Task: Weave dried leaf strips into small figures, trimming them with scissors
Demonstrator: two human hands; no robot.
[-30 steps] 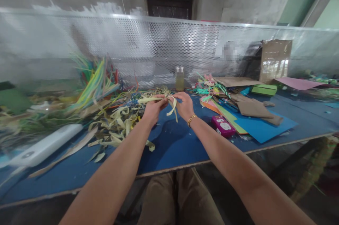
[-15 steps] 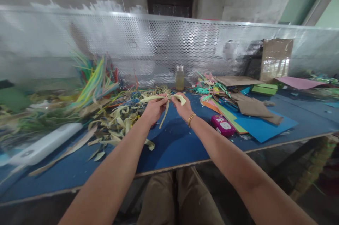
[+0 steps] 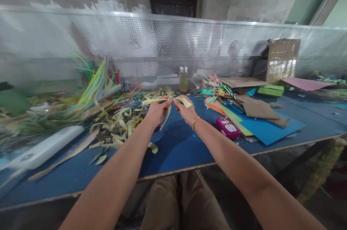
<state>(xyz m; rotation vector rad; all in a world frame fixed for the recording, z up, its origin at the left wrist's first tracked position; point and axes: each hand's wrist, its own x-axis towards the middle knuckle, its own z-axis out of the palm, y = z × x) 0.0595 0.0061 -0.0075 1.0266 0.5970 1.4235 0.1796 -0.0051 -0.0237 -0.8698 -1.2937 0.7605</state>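
Note:
Over the blue tabletop (image 3: pixel 181 150), my left hand (image 3: pixel 157 111) and my right hand (image 3: pixel 186 110) are close together, both pinching pale, dry leaf strips (image 3: pixel 166 116). One end sticks out to the left past my left fingers, another lies over my right fingers, and a narrow length hangs down between the hands. The strips seem to cross between my fingertips; whether they are knotted there I cannot tell. A gold bracelet (image 3: pixel 194 122) circles my right wrist. Beside my left forearm lies a heap of curled, pale leaf strips (image 3: pixel 119 125).
At the left are a white device (image 3: pixel 51 145) and bright coloured straw (image 3: pixel 99 83). A bottle (image 3: pixel 183 79) stands at the back by a perforated metal panel (image 3: pixel 168 42). To the right lie a purple box (image 3: pixel 228 127), blue paper (image 3: pixel 273 129) and brown card (image 3: pixel 258 109).
The hanging length has swung slightly left and the right-hand end now lies straighter. Both hands keep their pinch in nearly the same place.

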